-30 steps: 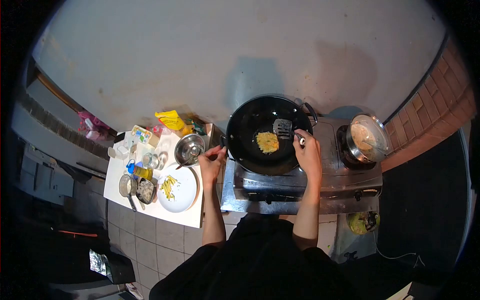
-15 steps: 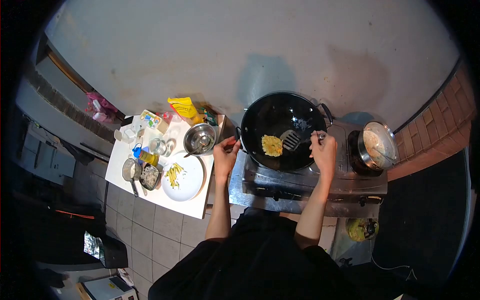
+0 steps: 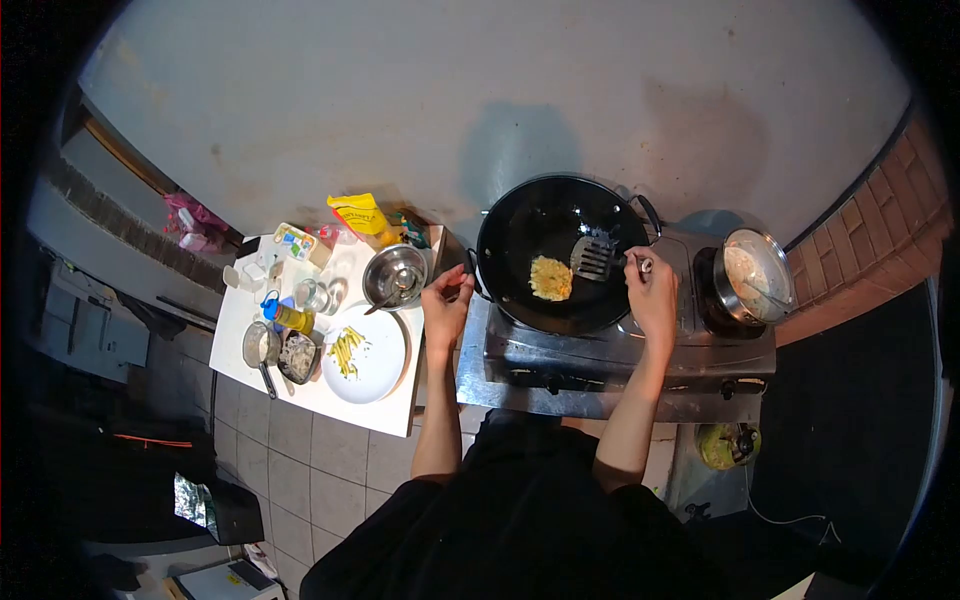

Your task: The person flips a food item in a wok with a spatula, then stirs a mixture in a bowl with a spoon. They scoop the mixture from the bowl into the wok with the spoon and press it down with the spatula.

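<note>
Your right hand (image 3: 652, 295) is wrapped around the handle of a slotted spatula (image 3: 592, 258), its blade flat and greyish, with straight parallel slots. The spatula's long axis runs roughly crosswise over the wok (image 3: 515, 222), blade pointing left, just beside a rough-edged golden patty (image 3: 550, 279); you cannot tell whether the two touch. Your left hand (image 3: 447, 305) has its fingers bent at the wok's left handle; whether they grip it cannot be told. The wok is round, black and glossy, sitting on a shiny metal stove (image 3: 620, 372). Farther left are a polished metal bowl (image 3: 378, 268) and a smooth white plate (image 3: 385, 372) bearing yellowish-green strips (image 3: 346, 353). Beyond stands a yellow bag (image 3: 360, 214), its dark lettering too small to read.
</note>
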Action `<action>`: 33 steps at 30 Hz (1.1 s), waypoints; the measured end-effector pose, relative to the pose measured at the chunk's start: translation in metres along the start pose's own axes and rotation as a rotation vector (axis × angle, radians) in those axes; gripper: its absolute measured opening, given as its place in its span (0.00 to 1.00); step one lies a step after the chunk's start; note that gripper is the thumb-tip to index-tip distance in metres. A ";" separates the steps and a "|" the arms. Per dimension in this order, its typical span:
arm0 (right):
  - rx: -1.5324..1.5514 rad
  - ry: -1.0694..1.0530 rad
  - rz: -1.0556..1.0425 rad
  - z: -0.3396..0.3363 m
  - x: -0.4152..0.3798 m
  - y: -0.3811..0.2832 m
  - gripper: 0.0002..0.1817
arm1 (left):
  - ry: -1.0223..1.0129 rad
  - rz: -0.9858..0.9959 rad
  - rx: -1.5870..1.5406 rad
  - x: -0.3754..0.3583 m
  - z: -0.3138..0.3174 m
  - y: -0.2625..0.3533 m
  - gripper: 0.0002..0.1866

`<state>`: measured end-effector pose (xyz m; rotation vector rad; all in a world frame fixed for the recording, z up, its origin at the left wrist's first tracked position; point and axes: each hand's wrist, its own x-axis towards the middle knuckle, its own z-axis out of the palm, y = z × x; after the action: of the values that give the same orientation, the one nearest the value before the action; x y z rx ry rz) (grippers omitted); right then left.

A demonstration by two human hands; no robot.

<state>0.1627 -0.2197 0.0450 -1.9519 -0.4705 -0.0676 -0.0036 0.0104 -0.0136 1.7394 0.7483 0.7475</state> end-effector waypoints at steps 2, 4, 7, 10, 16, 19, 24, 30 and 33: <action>-0.075 -0.010 -0.080 -0.001 -0.001 -0.007 0.07 | -0.019 -0.002 0.007 0.001 -0.001 -0.001 0.17; -0.071 -0.014 -0.074 0.000 -0.002 -0.009 0.07 | -0.038 -0.065 -0.080 0.000 0.001 0.000 0.20; -0.080 -0.024 -0.083 0.002 0.001 -0.006 0.07 | -0.053 -0.070 -0.092 -0.002 0.001 0.004 0.22; -0.107 -0.048 -0.106 0.007 0.003 -0.002 0.07 | -0.028 -0.052 -0.188 -0.002 0.003 -0.003 0.20; -0.043 -0.149 -0.024 0.014 0.005 0.007 0.07 | 0.013 -0.016 -0.137 -0.006 0.006 -0.003 0.20; 0.037 -0.174 0.021 0.015 0.006 0.015 0.08 | 0.011 -0.033 -0.160 -0.005 0.006 -0.005 0.20; 0.104 -0.173 0.052 0.008 0.002 0.014 0.09 | 0.014 -0.049 -0.115 -0.007 0.007 -0.003 0.19; 0.229 -0.156 0.179 0.015 -0.004 0.013 0.11 | 0.022 -0.044 -0.127 -0.006 0.009 -0.003 0.19; 0.280 -0.244 0.142 0.021 -0.005 0.025 0.11 | 0.003 -0.051 -0.193 -0.004 0.009 -0.007 0.19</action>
<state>0.1638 -0.2112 0.0137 -1.7182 -0.4715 0.3155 0.0001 0.0034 -0.0233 1.5407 0.6969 0.7625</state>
